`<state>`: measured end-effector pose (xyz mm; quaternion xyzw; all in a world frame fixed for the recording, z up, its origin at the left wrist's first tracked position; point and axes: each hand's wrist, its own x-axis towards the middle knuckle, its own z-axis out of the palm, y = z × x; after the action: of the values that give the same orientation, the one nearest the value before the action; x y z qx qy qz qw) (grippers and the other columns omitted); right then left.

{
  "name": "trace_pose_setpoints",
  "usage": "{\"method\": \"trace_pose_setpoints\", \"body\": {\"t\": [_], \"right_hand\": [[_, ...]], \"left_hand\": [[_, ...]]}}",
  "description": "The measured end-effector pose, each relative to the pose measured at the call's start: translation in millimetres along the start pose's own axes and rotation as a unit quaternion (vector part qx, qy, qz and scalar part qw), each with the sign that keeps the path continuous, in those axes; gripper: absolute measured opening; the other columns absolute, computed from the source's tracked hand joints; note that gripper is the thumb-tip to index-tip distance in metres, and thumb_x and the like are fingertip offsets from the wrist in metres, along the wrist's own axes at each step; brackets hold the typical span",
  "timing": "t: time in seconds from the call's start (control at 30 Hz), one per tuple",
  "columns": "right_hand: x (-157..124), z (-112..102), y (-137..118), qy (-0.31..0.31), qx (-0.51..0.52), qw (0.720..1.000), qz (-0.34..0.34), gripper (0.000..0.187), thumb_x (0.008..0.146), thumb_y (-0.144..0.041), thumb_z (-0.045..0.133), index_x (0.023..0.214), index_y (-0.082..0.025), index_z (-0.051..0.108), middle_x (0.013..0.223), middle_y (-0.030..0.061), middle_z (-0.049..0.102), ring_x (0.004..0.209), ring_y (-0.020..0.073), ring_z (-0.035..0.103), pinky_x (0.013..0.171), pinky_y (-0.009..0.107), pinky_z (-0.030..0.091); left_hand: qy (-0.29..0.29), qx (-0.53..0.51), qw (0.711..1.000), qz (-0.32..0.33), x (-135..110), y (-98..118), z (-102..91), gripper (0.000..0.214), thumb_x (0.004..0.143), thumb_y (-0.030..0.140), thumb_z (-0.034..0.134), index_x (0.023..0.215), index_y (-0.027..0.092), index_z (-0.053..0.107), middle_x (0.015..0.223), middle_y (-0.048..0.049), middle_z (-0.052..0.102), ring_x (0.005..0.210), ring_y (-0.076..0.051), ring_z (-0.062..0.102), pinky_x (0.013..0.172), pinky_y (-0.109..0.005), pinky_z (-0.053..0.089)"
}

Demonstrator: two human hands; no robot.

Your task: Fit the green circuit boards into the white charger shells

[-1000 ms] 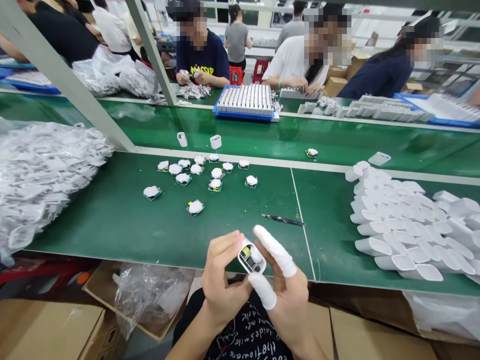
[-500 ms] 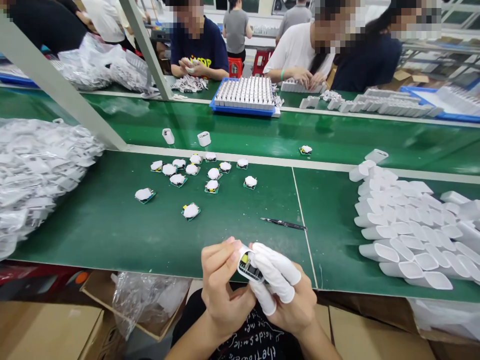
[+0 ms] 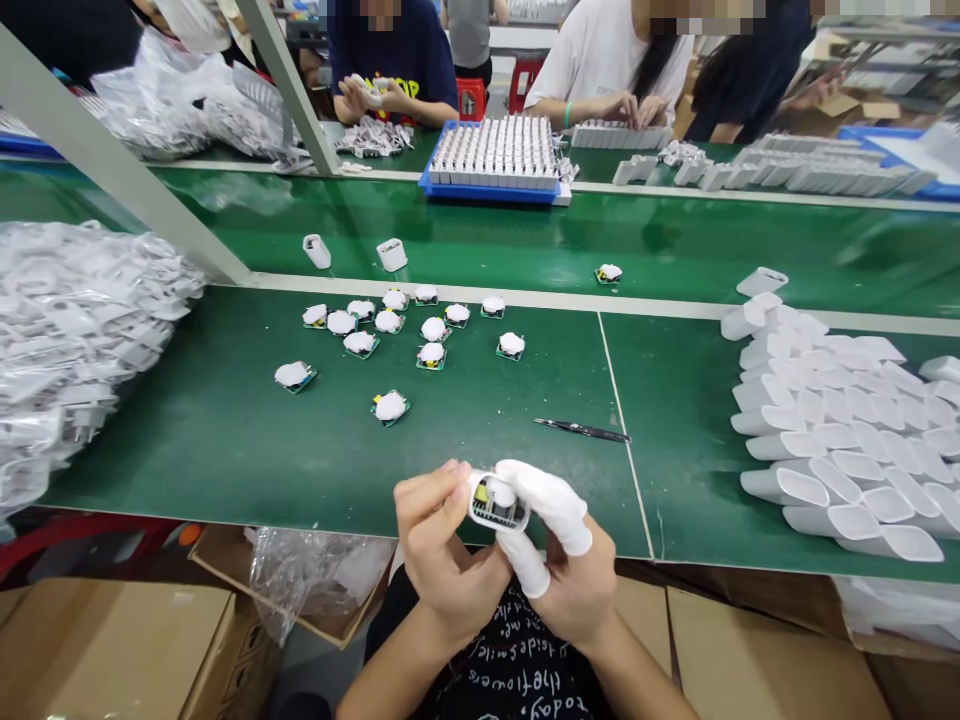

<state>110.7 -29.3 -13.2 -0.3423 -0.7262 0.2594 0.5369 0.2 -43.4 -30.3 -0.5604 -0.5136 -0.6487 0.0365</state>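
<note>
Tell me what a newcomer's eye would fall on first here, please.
Likely first is the open white casing with a circuit board inside, above the near edge of the green workbench, held by the left hand and the right hand, which wears white finger cots. Next come the crowded white casings on the right and the bagged heap of white parts on the left.

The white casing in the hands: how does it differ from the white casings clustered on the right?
The held casing has electronic parts, one yellow, in its opening; the clustered casings show plain white in their visible openings. The held casing is gripped by the left hand and right hand; the clustered casings lie on the green bench. Both are white with rounded openings.
</note>
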Motion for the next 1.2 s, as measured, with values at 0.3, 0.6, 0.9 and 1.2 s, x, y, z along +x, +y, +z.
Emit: {"method": "trace_pose_setpoints", "body": {"t": [0.3,0.6,0.9,1.2], "right_hand": [[-8,13,-15,0.048,0.069,0.994,0.069,0.051,0.085,-0.012,0.065,0.132,-0.030,0.053,0.119,0.0076,0.070,0.108,0.0236,0.069,0.090,0.040,0.062],[-9,19,-7,0.075,0.003,0.995,0.059,0.047,0.081,-0.006,0.064,0.123,-0.027,0.058,0.116,0.0095,0.071,0.107,0.0251,0.069,0.089,0.043,0.062],[9,-1,9,0.010,0.160,0.978,0.137,0.052,0.076,-0.011,0.074,0.121,-0.032,0.058,0.117,0.0039,0.070,0.101,0.0197,0.071,0.090,0.034,0.060],[17,19,11,0.121,0.376,0.861,0.320,0.020,0.083,-0.032,0.071,0.101,-0.025,0.071,0.088,0.0037,0.077,0.072,0.0172,0.075,0.060,0.024,0.063]], "left_hand": [[0.025,-0.021,0.999,0.015,1,-4,-2.9,0.054,0.075,0.018,0.075,0.126,0.024,0.056,0.103,-0.0041,0.057,0.095,-0.020,0.060,0.078,-0.037,0.054],[0.015,0.009,1.000,-0.005,-2,-12,1.0,0.047,0.080,0.021,0.071,0.123,0.025,0.054,0.103,-0.0046,0.057,0.094,-0.020,0.059,0.078,-0.036,0.053],[-0.031,-0.010,0.999,0.018,6,-21,4.9,0.051,0.073,0.009,0.072,0.118,0.024,0.052,0.107,-0.0043,0.058,0.096,-0.020,0.057,0.083,-0.037,0.052],[-0.150,-0.018,0.989,0.009,32,-10,2.2,0.045,0.080,0.018,0.069,0.122,0.021,0.051,0.105,-0.0084,0.063,0.096,-0.022,0.058,0.078,-0.037,0.055]]}}
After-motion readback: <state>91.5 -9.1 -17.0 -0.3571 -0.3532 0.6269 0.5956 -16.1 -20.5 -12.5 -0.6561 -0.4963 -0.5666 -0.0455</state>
